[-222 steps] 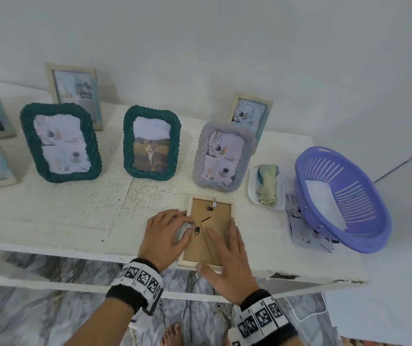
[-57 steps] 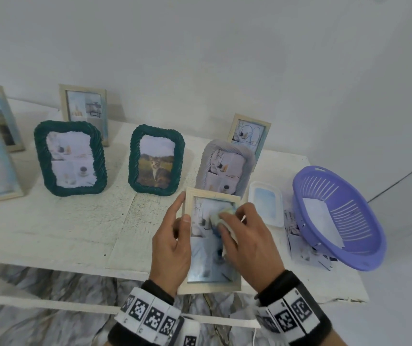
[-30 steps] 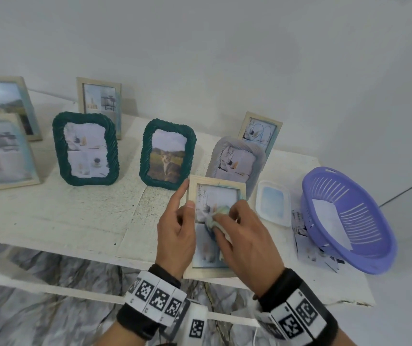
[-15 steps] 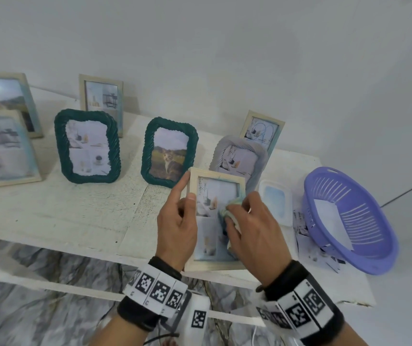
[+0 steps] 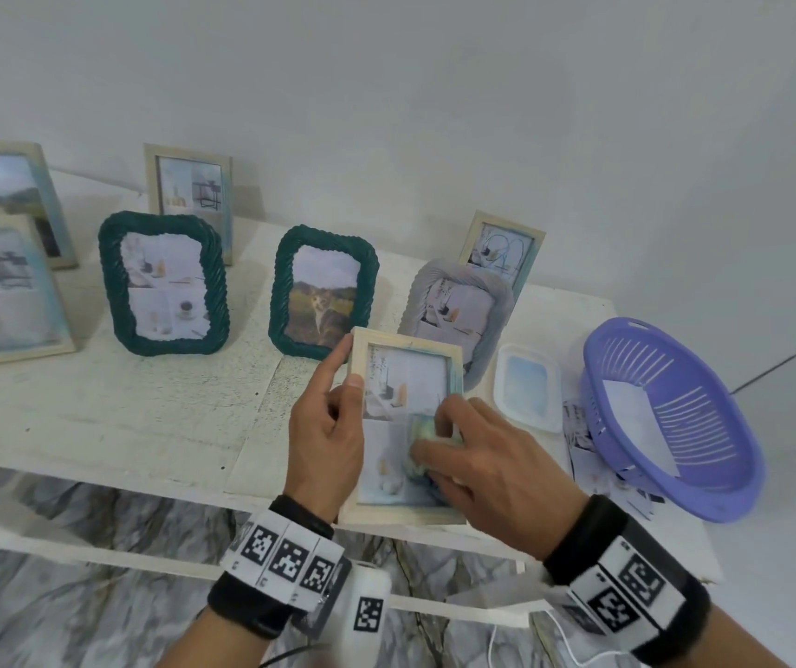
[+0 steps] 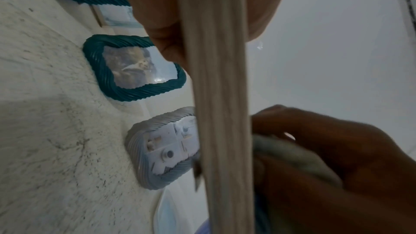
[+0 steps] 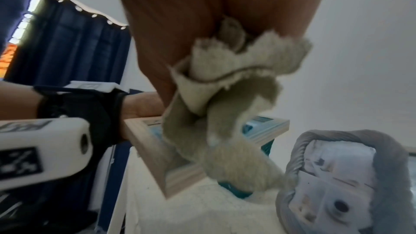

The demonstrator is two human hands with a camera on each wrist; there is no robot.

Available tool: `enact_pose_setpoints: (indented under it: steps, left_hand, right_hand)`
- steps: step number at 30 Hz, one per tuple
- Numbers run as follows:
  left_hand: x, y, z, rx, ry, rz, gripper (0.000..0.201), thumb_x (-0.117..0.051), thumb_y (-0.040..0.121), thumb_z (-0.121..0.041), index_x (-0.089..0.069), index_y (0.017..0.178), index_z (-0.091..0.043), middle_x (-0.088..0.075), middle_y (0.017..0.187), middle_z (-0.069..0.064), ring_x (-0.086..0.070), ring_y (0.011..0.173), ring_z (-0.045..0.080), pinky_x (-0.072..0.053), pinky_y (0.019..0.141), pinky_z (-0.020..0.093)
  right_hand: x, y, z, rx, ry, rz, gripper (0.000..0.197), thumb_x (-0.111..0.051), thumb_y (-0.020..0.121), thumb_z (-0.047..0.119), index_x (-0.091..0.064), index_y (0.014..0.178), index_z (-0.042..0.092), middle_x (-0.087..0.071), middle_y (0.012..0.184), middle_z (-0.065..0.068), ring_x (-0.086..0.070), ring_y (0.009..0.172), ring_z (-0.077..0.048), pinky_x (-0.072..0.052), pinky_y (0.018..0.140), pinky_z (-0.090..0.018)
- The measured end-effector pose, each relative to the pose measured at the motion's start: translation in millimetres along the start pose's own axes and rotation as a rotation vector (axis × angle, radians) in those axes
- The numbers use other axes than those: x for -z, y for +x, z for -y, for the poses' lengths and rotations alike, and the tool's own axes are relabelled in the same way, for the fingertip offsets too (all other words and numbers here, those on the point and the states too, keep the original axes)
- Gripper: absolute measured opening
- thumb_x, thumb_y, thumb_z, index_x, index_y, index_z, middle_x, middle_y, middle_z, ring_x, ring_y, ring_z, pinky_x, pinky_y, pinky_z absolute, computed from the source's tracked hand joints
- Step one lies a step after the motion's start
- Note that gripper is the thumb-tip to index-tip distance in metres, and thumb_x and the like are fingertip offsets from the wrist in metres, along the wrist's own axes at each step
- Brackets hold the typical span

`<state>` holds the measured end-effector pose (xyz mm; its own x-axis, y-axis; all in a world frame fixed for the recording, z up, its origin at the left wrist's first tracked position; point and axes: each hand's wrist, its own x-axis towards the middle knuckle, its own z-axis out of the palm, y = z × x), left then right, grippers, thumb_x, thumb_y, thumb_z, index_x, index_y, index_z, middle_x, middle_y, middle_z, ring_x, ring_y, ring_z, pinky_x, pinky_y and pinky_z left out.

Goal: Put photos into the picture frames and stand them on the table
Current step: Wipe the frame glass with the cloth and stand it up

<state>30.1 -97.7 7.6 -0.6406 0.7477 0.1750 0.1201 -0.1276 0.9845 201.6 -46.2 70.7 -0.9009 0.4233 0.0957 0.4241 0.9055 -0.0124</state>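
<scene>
Two hands on one pale wooden frame [image 5: 405, 421], held off desk [image 5: 145, 407], photo side up. No readable writing, only square coded markers on wristbands. Left hand [image 5: 326, 436]: thumb on frame's left edge, index straight along it, grasping. Right hand [image 5: 487, 467]: fingers curled round bunched cloth [image 7: 225, 106], pressing it to glass. Grey frame [image 5: 458, 306] just beyond fingertips.

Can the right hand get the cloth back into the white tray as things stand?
Probably yes. The right hand holds the cloth against the light wood frame; the white tray lies just beyond it on the table, with nothing between them.
</scene>
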Motion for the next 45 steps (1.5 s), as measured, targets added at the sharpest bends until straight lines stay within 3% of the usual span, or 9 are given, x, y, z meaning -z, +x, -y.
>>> enact_pose_setpoints:
  steps: [4,9,13,18,24,29,32,37,45]
  left_hand:
    - [3,-2,2,0.038,-0.040,-0.045,0.039,-0.045,0.102,-0.017,-0.053,0.137,-0.033,-0.044,0.060,0.029,-0.032,0.052,0.019,-0.030,0.048,0.024]
    - [-2,-2,-3,0.026,-0.057,-0.054,0.038,-0.045,0.103,-0.016,-0.054,0.136,-0.032,-0.044,0.059,0.013,-0.031,0.051,0.015,-0.030,0.047,0.024]
    - [3,-4,-3,0.007,-0.063,-0.065,0.039,-0.045,0.103,-0.017,-0.052,0.137,-0.036,-0.046,0.060,0.021,-0.034,0.054,0.020,-0.033,0.052,0.026]
    - [2,-2,-7,-0.059,-0.059,-0.112,0.040,-0.045,0.103,-0.023,-0.048,0.137,-0.043,-0.053,0.069,0.035,-0.039,0.055,0.030,-0.038,0.057,0.031]
    - [-11,-12,-7,-0.139,-0.002,-0.101,0.043,-0.044,0.097,-0.032,-0.048,0.140,-0.037,-0.036,0.051,-0.004,-0.029,0.049,0.008,-0.028,0.050,0.024]
    - [-6,-16,-11,-0.165,0.025,-0.111,0.043,-0.043,0.098,-0.030,-0.048,0.140,-0.038,-0.039,0.052,0.000,-0.032,0.048,0.006,-0.031,0.049,0.022]
    - [2,-9,-14,-0.148,0.010,-0.100,0.043,-0.043,0.098,-0.033,-0.047,0.139,-0.044,-0.049,0.057,0.015,-0.040,0.049,0.027,-0.038,0.048,0.033]
    - [6,-7,-19,-0.164,-0.015,-0.129,0.042,-0.043,0.097,-0.032,-0.045,0.136,-0.047,-0.061,0.070,0.024,-0.051,0.060,0.036,-0.044,0.052,0.033]
    - [-5,-20,-16,-0.227,0.041,-0.098,0.039,-0.044,0.102,-0.024,-0.047,0.140,-0.032,-0.040,0.052,0.001,-0.032,0.047,0.004,-0.030,0.048,0.014]
  right_hand:
    - [5,-5,-1,0.115,-0.039,0.091,0.009,-0.055,0.087,0.018,-0.063,0.086,0.022,-0.045,0.092,-0.002,-0.040,0.073,-0.017,-0.037,0.052,-0.028]
    - [3,11,3,-0.153,-0.053,-0.096,0.003,-0.068,0.080,0.015,-0.065,0.080,0.015,-0.047,0.087,-0.003,-0.046,0.068,-0.019,-0.035,0.049,-0.026]
    - [-12,1,16,-0.098,0.129,-0.115,0.013,-0.055,0.087,0.026,-0.066,0.090,0.019,-0.044,0.089,0.000,-0.043,0.070,-0.015,-0.041,0.051,-0.026]
    - [-28,5,31,-0.410,0.160,-0.353,0.023,-0.047,0.093,0.030,-0.065,0.093,0.015,-0.044,0.082,-0.001,-0.037,0.059,-0.013,-0.037,0.051,-0.020]
    - [-26,37,33,-0.658,0.205,-0.590,0.008,-0.065,0.089,0.017,-0.065,0.085,0.011,-0.046,0.079,-0.003,-0.038,0.056,-0.015,-0.031,0.054,-0.021]
    - [-18,36,12,-0.442,0.367,-0.547,0.027,-0.051,0.094,0.028,-0.068,0.109,0.014,-0.054,0.093,-0.002,-0.054,0.079,-0.017,-0.040,0.068,-0.018]
    - [-19,17,20,-0.275,0.408,-0.365,0.035,-0.044,0.095,0.033,-0.065,0.117,0.016,-0.055,0.103,0.001,-0.052,0.088,-0.012,-0.047,0.075,-0.019]
    - [-33,0,34,-0.367,0.233,-0.430,0.031,-0.040,0.098,0.029,-0.065,0.112,0.015,-0.058,0.094,0.000,-0.053,0.079,-0.017,-0.049,0.066,-0.026]
    - [-14,24,18,-0.489,0.333,-0.582,0.025,-0.050,0.094,0.020,-0.065,0.113,0.014,-0.062,0.096,-0.002,-0.053,0.085,-0.017,-0.042,0.074,-0.022]
